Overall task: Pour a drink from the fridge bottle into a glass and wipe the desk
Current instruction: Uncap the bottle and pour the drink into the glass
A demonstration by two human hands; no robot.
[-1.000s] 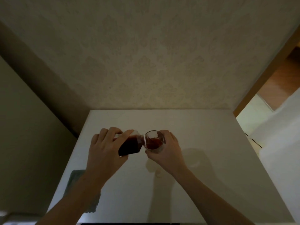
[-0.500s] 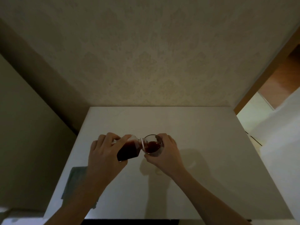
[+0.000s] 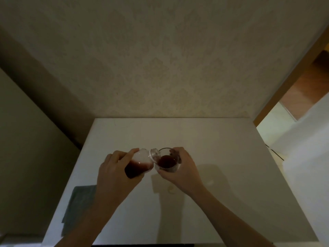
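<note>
My left hand (image 3: 115, 168) grips a clear bottle (image 3: 140, 163) of dark red drink above the white desk (image 3: 222, 175). The bottle tilts right, its open neck at the rim of a small glass (image 3: 167, 162). My right hand (image 3: 181, 168) wraps around the glass from the right and holds it just above the desk. Dark red drink fills the lower part of the glass. The drink in the bottle sits back in its lower half, and the part near the neck looks clear.
A grey-green cloth (image 3: 78, 207) lies at the desk's left edge, partly under my left forearm. A patterned wall runs along the desk's far edge. To the right are a doorway and a white surface. A small pale mark (image 3: 171, 189) lies on the desk near my right wrist.
The bottle has tipped back toward upright, so its drink has run away from the neck. The level in the glass has risen. Both hands stay together over the desk.
</note>
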